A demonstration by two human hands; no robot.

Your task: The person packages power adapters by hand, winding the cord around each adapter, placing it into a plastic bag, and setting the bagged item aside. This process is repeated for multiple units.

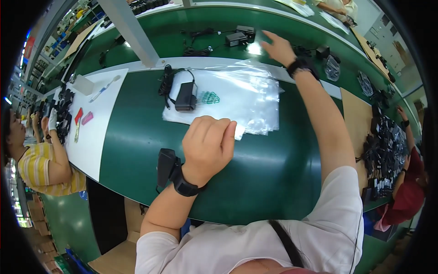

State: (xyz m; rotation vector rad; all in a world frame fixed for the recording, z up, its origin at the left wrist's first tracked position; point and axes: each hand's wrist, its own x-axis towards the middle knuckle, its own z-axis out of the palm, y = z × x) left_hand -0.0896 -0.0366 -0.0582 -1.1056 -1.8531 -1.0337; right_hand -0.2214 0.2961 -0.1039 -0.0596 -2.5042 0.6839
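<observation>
My left hand [209, 144] is closed in a pinch at the near edge of a stack of clear plastic bags [255, 100]. A small white piece [238, 131] sticks out from its fingertips; whether it is a label or a bag corner I cannot tell. On the stack lies a black power adapter [185, 97], its cord [167, 84] bundled beside it. My right hand [277, 48] is stretched out beyond the stack, fingers apart and holding nothing. It hovers over the green belt, just right of two black adapters [236, 39].
A grey post [130, 29] rises left of the stack. More bundled adapters [332, 66] lie along the belt [159, 34]. Co-workers sit at left [41, 164] and right [406, 187], the right one by a pile of black adapters [385, 150]. A white sheet [98, 118] holds small tools.
</observation>
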